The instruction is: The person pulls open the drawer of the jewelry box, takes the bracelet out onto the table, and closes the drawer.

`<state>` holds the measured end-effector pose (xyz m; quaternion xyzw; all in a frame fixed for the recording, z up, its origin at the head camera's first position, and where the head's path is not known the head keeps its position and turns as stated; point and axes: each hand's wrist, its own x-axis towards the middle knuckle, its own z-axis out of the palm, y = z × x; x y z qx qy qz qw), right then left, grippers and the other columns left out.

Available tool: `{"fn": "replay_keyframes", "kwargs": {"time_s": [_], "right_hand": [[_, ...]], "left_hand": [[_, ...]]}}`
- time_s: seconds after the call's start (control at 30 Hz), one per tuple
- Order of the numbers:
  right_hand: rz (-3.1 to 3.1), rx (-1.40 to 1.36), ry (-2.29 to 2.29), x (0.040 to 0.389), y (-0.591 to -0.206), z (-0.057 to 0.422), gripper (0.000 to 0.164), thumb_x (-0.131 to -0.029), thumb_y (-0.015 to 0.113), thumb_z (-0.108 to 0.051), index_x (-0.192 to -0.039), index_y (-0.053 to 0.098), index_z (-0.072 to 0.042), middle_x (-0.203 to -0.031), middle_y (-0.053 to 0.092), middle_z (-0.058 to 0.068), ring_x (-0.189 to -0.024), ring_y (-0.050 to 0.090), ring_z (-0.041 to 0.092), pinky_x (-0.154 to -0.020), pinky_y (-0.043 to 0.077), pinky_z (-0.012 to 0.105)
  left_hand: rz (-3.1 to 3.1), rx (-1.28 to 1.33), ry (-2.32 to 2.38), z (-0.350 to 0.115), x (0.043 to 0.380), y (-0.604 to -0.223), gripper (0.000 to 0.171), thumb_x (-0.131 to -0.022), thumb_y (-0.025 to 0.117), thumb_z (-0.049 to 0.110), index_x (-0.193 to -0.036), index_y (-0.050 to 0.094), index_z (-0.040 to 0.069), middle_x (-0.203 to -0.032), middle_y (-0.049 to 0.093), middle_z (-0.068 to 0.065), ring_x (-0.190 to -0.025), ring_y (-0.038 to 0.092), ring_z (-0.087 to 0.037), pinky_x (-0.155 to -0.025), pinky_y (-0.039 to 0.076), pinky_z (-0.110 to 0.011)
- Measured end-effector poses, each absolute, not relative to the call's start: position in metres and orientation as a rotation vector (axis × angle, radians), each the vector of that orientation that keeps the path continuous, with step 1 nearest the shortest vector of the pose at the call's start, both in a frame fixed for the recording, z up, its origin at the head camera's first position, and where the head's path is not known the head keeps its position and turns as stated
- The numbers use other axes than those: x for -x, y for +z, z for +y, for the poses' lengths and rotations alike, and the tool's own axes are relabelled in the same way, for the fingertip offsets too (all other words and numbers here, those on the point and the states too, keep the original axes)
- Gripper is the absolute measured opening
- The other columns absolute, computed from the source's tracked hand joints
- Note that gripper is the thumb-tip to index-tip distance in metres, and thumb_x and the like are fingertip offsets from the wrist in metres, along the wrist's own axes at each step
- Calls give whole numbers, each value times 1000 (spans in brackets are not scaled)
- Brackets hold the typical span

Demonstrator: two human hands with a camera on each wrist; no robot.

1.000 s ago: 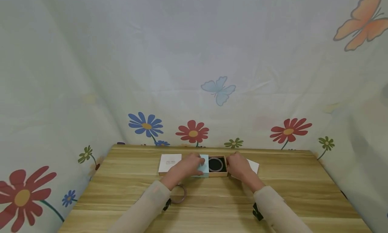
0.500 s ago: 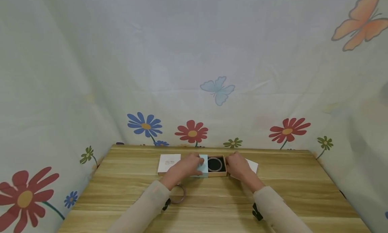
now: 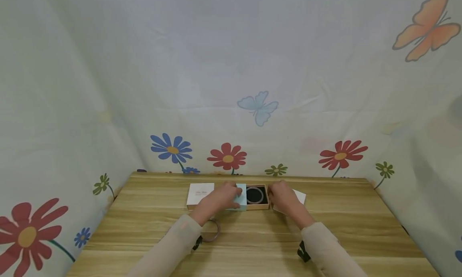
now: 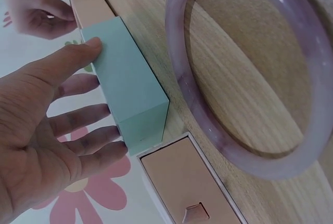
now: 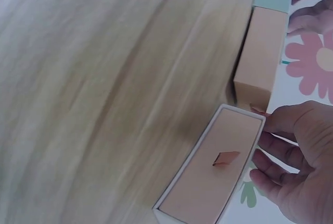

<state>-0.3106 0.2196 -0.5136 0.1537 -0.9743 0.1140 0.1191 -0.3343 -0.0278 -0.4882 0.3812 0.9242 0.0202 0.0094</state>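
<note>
A light blue box sleeve (image 4: 130, 73) lies near the back of the table, its drawer (image 5: 263, 52) pulled partly out to the right. Inside that drawer, a bangle (image 3: 262, 195) rests on black lining in the head view. My left hand (image 3: 221, 195) holds the sleeve, thumb at one edge and fingers along the opposite side. At the drawer's right end my right hand (image 3: 283, 197) pinches the small orange ribbon tab (image 5: 258, 109); its fingertips partly hide the tab. A pale purple bangle (image 4: 179, 68) lies on the table near my left forearm.
A white box (image 3: 197, 193) with printed lettering sits left of the sleeve. Another white box (image 5: 205, 177) stands angled beside my right hand, partly covered by it in the head view. Behind the wooden table (image 3: 252, 253) hangs a flowered cloth (image 3: 202, 68).
</note>
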Motion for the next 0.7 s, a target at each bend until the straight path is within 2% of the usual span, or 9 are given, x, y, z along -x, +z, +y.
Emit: {"fn": "replay_keyframes", "kwargs": {"time_s": [0.1, 0.27, 0.47, 0.7], "right_hand": [[-2842, -443, 371, 313, -513, 219, 20, -93, 59, 2, -84, 74, -8, -79, 69, 3, -71, 64, 16, -66, 56, 34], [-2845, -418, 417, 314, -512, 216, 17, -94, 61, 1, -96, 77, -4, -93, 72, 10, -84, 69, 22, -76, 58, 38], [-2821, -428, 441, 313, -512, 209, 13, -92, 65, 0, -90, 76, -7, -86, 69, 5, -77, 64, 17, -70, 56, 35], [-2837, -443, 462, 314, -511, 201, 6, -93, 70, -7, -94, 76, -8, -83, 64, 1, -71, 56, 12, -66, 52, 32]], "left_hand": [[2887, -1187, 63, -28, 336, -490, 40, -87, 82, 37, -119, 73, 14, -110, 65, -5, -90, 55, -14, -82, 52, -28], [2888, -1191, 70, -29, 338, -492, 40, -87, 82, 36, -118, 73, 14, -110, 65, -5, -91, 56, -14, -83, 52, -29], [2890, -1197, 68, -28, 338, -494, 40, -86, 82, 36, -118, 73, 14, -110, 65, -5, -92, 56, -15, -84, 52, -29], [2887, -1200, 71, -28, 338, -493, 37, -87, 82, 36, -115, 72, 14, -108, 65, -5, -91, 55, -15, -82, 51, -29]]}}
